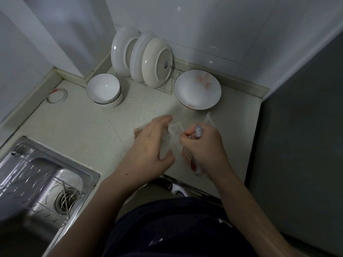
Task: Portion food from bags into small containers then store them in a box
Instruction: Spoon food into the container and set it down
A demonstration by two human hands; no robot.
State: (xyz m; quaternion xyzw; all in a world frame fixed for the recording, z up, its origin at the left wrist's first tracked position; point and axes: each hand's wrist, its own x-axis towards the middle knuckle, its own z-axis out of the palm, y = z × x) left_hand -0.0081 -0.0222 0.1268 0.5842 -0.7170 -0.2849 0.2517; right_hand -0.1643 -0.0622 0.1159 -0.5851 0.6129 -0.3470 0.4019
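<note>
Right fingertips [185, 136] curled tight, pinching the edge of the clear bag [173, 133]. A small blue-white object [198, 130] is tucked among them, print too blurred to read. Left fingers [161, 121] spread, nearly straight, touching the bag; thumb bent inward. Right hand [206, 148] knuckles-up over a red-patterned packet [193, 162]. Left hand [148, 143] at the bag's 9 o'clock. Bag over the counter [83, 130]; flowered plate [197, 89] at 12 o'clock.

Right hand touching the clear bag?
Touching. Head view: the right hand has its fingers pinching the clear bag at its top edge.
</note>
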